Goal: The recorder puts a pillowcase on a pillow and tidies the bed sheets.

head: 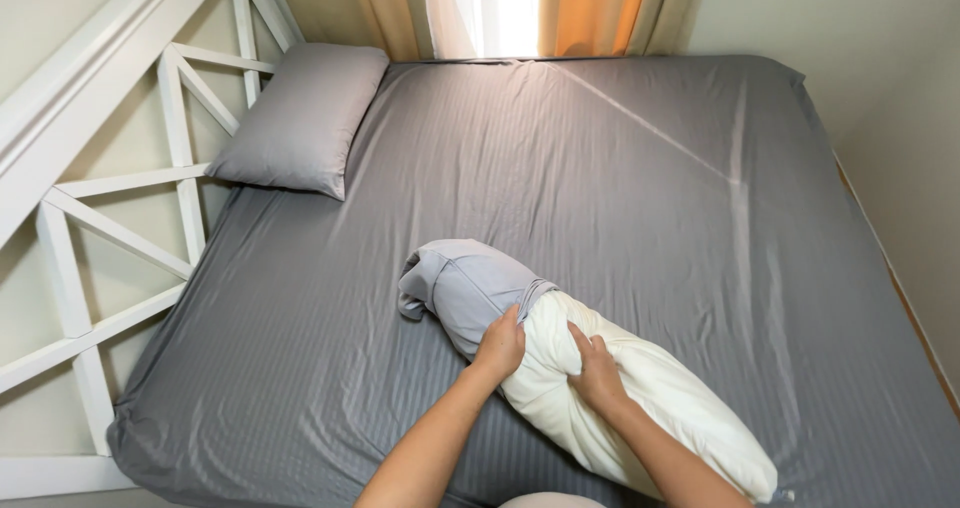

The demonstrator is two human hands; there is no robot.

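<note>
A cream pillow lies diagonally on the grey bed sheet, its far end inside a grey pillowcase. My left hand grips the open edge of the pillowcase where it meets the pillow. My right hand pinches the bare cream pillow just beside that edge. Both forearms come in from the bottom of the view.
A second pillow in a grey case rests at the bed's far left corner against a white crossed-bar headboard. Orange and white curtains hang behind the bed. A wall runs along the right side.
</note>
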